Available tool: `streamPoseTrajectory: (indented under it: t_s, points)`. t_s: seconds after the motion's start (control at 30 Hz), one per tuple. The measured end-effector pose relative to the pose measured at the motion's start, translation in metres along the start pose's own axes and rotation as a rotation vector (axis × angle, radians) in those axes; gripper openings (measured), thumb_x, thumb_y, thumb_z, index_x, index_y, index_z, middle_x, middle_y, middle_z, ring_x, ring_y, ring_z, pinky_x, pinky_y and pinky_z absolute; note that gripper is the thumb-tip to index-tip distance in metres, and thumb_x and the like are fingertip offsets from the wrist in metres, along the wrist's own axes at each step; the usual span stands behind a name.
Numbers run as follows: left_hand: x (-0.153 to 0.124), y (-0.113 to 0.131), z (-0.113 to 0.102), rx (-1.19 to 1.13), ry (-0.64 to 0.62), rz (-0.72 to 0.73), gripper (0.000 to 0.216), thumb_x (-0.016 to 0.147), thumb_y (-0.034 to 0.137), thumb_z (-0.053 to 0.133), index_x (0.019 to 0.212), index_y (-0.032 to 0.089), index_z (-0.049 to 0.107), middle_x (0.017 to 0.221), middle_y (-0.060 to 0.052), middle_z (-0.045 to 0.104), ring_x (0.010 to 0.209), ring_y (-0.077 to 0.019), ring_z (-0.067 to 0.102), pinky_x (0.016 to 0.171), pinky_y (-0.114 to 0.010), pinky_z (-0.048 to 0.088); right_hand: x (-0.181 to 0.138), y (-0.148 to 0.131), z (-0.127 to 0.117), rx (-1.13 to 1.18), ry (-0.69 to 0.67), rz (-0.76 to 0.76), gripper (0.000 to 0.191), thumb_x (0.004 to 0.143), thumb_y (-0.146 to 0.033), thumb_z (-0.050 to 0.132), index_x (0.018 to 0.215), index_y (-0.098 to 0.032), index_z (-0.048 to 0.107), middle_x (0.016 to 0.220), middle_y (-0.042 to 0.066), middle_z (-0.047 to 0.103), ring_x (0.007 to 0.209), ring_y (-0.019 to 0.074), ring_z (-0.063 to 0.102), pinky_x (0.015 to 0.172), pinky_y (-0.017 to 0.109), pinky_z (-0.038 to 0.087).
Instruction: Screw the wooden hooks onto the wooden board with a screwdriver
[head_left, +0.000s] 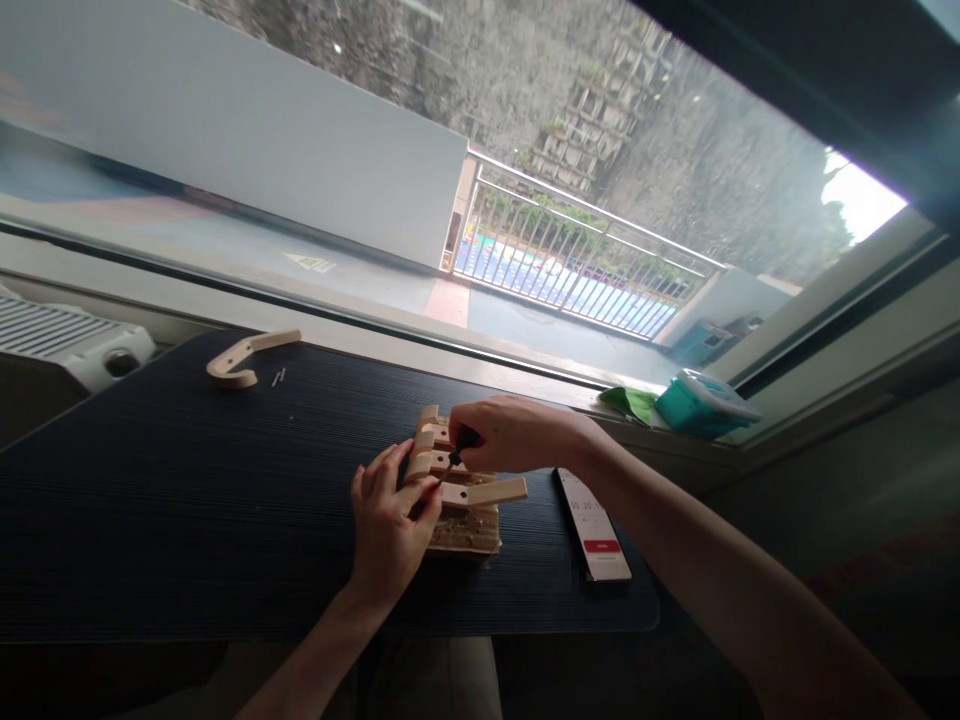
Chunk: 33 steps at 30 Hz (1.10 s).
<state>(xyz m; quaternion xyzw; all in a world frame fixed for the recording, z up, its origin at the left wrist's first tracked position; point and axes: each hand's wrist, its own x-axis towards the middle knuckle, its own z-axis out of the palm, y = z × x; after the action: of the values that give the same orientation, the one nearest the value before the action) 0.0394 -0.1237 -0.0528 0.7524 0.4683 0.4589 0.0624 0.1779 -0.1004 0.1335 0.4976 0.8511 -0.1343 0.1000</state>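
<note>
My right hand (499, 430) is closed around the dark handle of a screwdriver (469, 438). Its shaft slants down to the left, and the tip meets the nearest wooden hook (496, 491) close to my left fingertips. My left hand (386, 525) grips that hook's curved end, thumb and fingers close together by the tip; whether a screw is between them I cannot make out. The hook lies across a rough wooden block (469, 537), with a dark hole showing in its bar. Beyond it, more pale hooks (426, 440) sit side by side on the block, partly hidden by my right hand.
On the dark table (187, 500), a loose wooden hook (251, 352) lies at the far left beside a few screws (278, 377). A phone (596, 530) showing a timer lies to the right. A teal box (703, 402) and green cloth (631, 403) rest on the windowsill.
</note>
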Motion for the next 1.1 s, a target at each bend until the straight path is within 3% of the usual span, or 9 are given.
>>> streamPoseTrajectory:
  t_s: [0.23, 0.33, 0.53, 0.67, 0.8, 1.1]
  points:
    - [0.000, 0.000, 0.003, 0.007, 0.002, -0.007, 0.011, 0.083, 0.022, 0.056, 0.082, 0.022, 0.067, 0.127, -0.010, 0.054, 0.119, -0.0275, 0.049, 0.102, -0.056, 0.030, -0.002, 0.001, 0.000, -0.067, 0.020, 0.039, 0.031, 0.075, -0.037, 0.052, 0.102, -0.024, 0.058, 0.075, 0.000, 0.062, 0.058, 0.0102, 0.044, 0.052, 0.022, 0.027]
    - [-0.002, -0.002, 0.005, -0.004, 0.031, -0.001, 0.010, 0.082, 0.022, 0.058, 0.082, 0.023, 0.068, 0.127, -0.009, 0.054, 0.118, -0.0270, 0.050, 0.103, -0.055, 0.030, -0.003, -0.001, 0.000, -0.074, 0.026, 0.011, 0.023, 0.078, -0.036, 0.049, 0.093, -0.022, 0.059, 0.072, 0.000, 0.061, 0.057, 0.0102, 0.043, 0.052, 0.023, 0.027]
    - [-0.015, -0.013, -0.008, -0.020, 0.014, 0.111, 0.023, 0.081, 0.019, 0.058, 0.104, 0.021, 0.060, 0.129, -0.013, 0.051, 0.119, -0.0283, 0.049, 0.102, -0.053, 0.034, -0.005, 0.000, 0.004, -0.070, 0.049, 0.011, 0.021, 0.080, -0.034, 0.047, 0.093, -0.022, 0.060, 0.074, 0.001, 0.063, 0.059, 0.0115, 0.047, 0.053, 0.024, 0.026]
    - [-0.014, -0.019, -0.016, -0.148, 0.053, 0.027, 0.029, 0.080, 0.022, 0.060, 0.108, 0.020, 0.051, 0.115, -0.010, 0.058, 0.109, -0.0243, 0.055, 0.099, -0.047, 0.040, -0.008, 0.004, 0.006, -0.069, 0.053, 0.018, 0.023, 0.084, -0.035, 0.046, 0.096, -0.022, 0.060, 0.076, 0.002, 0.066, 0.063, 0.0132, 0.053, 0.054, 0.025, 0.027]
    - [-0.009, -0.022, -0.009, -0.189, 0.008, -0.045, 0.037, 0.079, 0.029, 0.061, 0.112, 0.021, 0.047, 0.109, -0.007, 0.059, 0.105, -0.0233, 0.056, 0.098, -0.044, 0.042, -0.010, 0.006, 0.007, -0.094, 0.061, 0.011, 0.021, 0.085, -0.031, 0.044, 0.095, -0.021, 0.060, 0.078, 0.002, 0.067, 0.067, 0.0144, 0.057, 0.054, 0.026, 0.027]
    - [-0.015, -0.030, 0.005, -0.279, -0.108, -0.226, 0.048, 0.080, 0.037, 0.060, 0.123, 0.023, 0.046, 0.118, -0.006, 0.059, 0.106, -0.0224, 0.058, 0.096, -0.037, 0.046, -0.007, 0.010, 0.006, -0.077, 0.051, -0.013, 0.022, 0.087, -0.033, 0.040, 0.091, -0.020, 0.057, 0.079, 0.003, 0.067, 0.066, 0.0147, 0.056, 0.054, 0.026, 0.026]
